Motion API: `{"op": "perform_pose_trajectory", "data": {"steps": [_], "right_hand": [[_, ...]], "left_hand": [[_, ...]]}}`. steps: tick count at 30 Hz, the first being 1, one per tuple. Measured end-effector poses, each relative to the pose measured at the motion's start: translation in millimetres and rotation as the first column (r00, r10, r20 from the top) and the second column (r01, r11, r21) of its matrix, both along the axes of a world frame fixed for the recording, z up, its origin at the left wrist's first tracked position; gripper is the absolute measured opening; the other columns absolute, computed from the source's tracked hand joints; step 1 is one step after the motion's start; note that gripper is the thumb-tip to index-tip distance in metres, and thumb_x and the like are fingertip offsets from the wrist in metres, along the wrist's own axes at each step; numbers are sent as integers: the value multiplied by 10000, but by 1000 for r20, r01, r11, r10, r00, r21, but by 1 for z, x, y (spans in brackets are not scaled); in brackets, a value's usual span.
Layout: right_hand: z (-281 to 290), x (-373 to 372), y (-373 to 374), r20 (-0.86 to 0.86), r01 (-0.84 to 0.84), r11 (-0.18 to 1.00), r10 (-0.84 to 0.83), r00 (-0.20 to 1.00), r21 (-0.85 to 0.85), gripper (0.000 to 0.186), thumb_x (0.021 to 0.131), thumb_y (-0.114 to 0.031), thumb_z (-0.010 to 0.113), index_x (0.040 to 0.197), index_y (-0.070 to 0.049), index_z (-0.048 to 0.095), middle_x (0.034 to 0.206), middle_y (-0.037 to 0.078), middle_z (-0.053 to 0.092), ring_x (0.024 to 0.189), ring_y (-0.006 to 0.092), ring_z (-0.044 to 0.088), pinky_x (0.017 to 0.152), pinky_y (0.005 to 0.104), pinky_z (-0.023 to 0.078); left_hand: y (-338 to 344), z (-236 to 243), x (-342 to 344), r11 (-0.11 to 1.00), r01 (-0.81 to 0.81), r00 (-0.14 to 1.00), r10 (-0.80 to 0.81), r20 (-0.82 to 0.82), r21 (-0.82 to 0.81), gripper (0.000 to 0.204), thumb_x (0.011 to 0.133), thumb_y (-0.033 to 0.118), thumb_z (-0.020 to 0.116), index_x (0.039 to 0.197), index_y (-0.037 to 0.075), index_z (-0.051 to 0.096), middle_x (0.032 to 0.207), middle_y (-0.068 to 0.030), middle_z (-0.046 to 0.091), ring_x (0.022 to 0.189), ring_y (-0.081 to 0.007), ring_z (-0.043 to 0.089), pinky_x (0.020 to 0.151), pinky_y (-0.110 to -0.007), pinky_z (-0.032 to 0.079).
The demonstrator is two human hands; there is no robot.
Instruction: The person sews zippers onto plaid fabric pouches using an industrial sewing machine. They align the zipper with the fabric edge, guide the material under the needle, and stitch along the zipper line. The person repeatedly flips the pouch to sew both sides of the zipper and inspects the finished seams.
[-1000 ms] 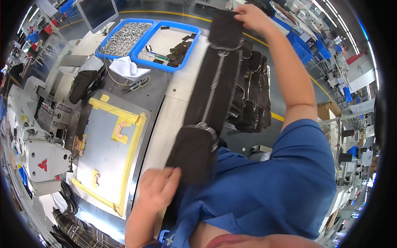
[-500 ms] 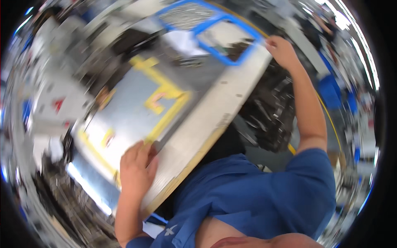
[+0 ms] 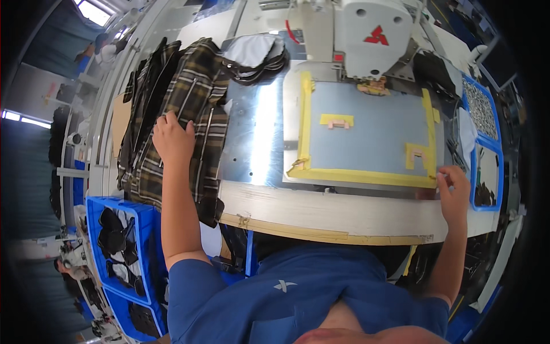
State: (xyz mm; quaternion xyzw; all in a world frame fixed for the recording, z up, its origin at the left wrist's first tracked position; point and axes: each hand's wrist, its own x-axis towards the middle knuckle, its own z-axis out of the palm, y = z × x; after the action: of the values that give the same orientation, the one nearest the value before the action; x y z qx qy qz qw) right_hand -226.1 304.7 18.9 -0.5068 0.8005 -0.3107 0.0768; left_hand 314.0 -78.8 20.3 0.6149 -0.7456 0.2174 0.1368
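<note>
At the left, my left hand (image 3: 174,137) lies on a pile of brown plaid fabric pieces (image 3: 192,86), fingers bent over the cloth and thumb apart. My right hand (image 3: 454,192) is at the near right corner of a flat grey plate (image 3: 372,135) edged with yellow tape. Its fingers are loosely bent, with nothing visible between them; whether the fingertips touch the plate I cannot tell. Two small pinkish pieces are taped on the plate. The white sewing machine head (image 3: 375,34) stands over the plate's far edge.
Dark pieces with white lining (image 3: 255,54) are stacked beside the plaid pile. Blue trays (image 3: 497,146) with small parts stand at the right. A blue crate (image 3: 150,252) of dark pieces stands lower left. The pale table edge (image 3: 344,235) runs before me.
The view has swung left and is sharper. My left hand has gone from the taped plate's near edge to the plaid pile. My right hand has left the blue tray for the plate's corner.
</note>
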Motion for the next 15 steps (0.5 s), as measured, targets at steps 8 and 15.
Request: {"op": "perform_pose_trajectory", "data": {"steps": [8, 15], "right_hand": [[-6, 8, -6, 20, -35, 999, 35, 999, 2, 115, 987, -61, 689, 1052, 34, 698, 959, 95, 681, 730, 157, 599, 694, 302, 481], [-2, 11, -5, 38, -44, 999, 43, 998, 12, 112, 984, -58, 687, 1037, 40, 700, 961, 99, 686, 733, 155, 586, 696, 302, 481]], "left_hand": [[-18, -5, 19, 994, -85, 996, 87, -35, 66, 725, 811, 455, 915, 1325, 58, 592, 1292, -182, 645, 1211, -405, 632, 985, -505, 541], [-50, 23, 30, 928, -112, 975, 172, -140, 356, 672, 821, 471, 906, 1241, 29, 624, 1220, -202, 662, 1161, -389, 660, 992, -469, 545]]}}
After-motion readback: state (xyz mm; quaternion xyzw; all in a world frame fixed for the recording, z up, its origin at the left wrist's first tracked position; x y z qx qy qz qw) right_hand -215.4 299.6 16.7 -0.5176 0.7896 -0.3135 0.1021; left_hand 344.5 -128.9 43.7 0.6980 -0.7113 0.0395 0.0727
